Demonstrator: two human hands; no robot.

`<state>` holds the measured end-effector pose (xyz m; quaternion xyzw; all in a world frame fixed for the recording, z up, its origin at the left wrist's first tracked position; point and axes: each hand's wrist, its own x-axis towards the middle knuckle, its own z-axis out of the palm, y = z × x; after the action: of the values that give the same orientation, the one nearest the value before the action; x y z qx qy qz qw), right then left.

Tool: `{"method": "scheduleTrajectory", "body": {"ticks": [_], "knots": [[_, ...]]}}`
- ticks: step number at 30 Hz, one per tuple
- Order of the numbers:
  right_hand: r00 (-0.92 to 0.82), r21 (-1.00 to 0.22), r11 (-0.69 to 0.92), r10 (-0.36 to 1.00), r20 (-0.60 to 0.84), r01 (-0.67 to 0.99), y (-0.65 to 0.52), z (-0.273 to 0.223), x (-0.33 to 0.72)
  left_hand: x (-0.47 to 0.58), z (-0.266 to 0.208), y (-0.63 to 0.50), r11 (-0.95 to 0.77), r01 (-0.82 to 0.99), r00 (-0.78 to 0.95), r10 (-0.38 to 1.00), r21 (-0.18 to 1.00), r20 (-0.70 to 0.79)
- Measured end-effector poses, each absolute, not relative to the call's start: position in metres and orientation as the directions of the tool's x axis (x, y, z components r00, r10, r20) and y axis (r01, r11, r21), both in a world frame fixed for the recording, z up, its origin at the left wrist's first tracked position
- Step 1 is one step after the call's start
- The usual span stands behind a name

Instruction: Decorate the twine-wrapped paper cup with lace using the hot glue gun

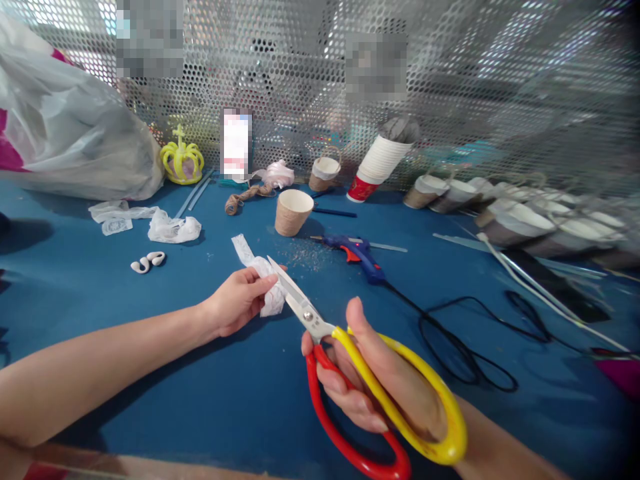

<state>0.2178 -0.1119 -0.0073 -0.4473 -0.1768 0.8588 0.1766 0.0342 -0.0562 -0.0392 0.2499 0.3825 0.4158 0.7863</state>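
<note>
My left hand [245, 297] pinches a strip of white lace ribbon [273, 300] above the blue table. In my right hand [365, 380] is a pair of scissors [307, 317] with one red and one yellow handle. Their blades look nearly closed and lie against the lace beside my left fingertips; whether lace is between them I cannot tell. Just beyond stands a small twine-wrapped paper cup [294, 213]. A blue hot glue gun [357, 253] lies to its right, its nozzle pointing left, with a glue stick in its back.
More lace [175, 227] and white earbuds [149, 261] lie at left, near a plastic bag [75, 127] and yellow crown [182, 160]. A phone [236, 143], twine [245, 197] and stacked paper cups [380, 163] stand behind. Finished-looking small baskets [530, 223] and a black cord [465, 347] occupy the right.
</note>
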Motion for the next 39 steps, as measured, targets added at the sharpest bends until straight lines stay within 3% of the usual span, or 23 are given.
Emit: {"method": "scheduleTrajectory", "body": {"ticks": [17, 27, 39], "knots": [[-0.465, -0.532, -0.842, 0.509, -0.725, -0.091, -0.1106, -0.0082, 0.2156, 0.0338, -0.0388, -0.0567, 0.533, -0.448, 0.378, 0.841, 0.718, -0.387], [-0.464, -0.517, -0.848, 0.508, -0.726, -0.119, -0.1116, -0.0104, 0.2173, 0.0329, -0.0421, -0.0548, 0.443, -0.405, 0.350, 0.883, 0.800, -0.312], [-0.500, -0.545, -0.828, 0.530, -0.685, -0.131, -0.1155, -0.0120, 0.2197, 0.0326, -0.0362, -0.0490, 0.417, -0.408, 0.203, 0.909, 0.812, -0.365]]}}
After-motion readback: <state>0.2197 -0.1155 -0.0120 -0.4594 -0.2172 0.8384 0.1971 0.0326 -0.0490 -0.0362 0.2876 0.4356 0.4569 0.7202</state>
